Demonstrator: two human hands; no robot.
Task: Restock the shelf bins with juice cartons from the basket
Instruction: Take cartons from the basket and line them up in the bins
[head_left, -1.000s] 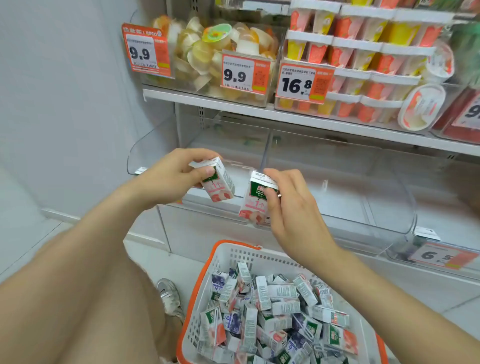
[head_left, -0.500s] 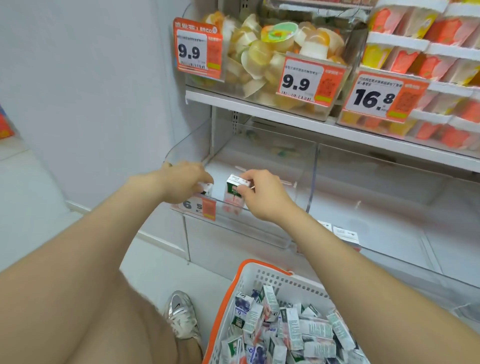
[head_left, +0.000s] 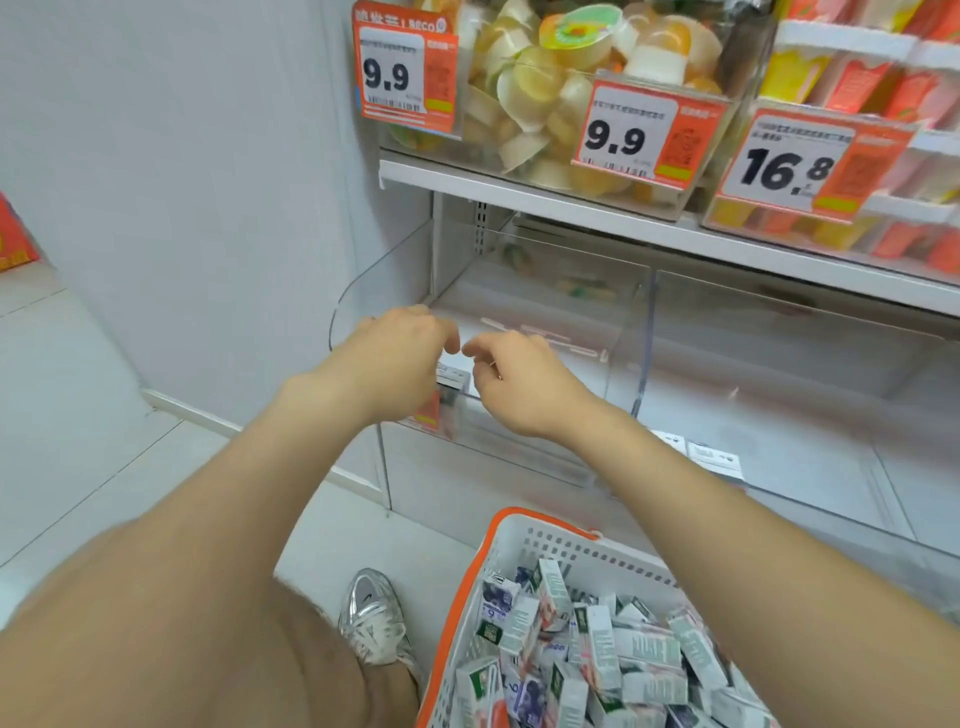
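My left hand (head_left: 400, 353) and my right hand (head_left: 519, 384) hover side by side over the front of the leftmost clear shelf bin (head_left: 628, 332). Their fingers hang loosely curled, and no carton shows between them. A small white juice carton (head_left: 453, 378) sits just below my left fingertips, behind the bin's front wall; what lies under my palms is hidden. Down at the lower right stands the white basket with an orange rim (head_left: 498, 525), filled with several small juice cartons (head_left: 597, 654).
A second clear bin (head_left: 779, 364) adjoins on the right. The shelf above carries bins of jelly cups (head_left: 571, 78) with orange price tags (head_left: 405, 73). A white wall closes the left side. My silver shoe (head_left: 374, 618) stands beside the basket.
Both hands carried a carton each to the left bin and lowered them in. The cartons have left my fingers, and the view has swung left.
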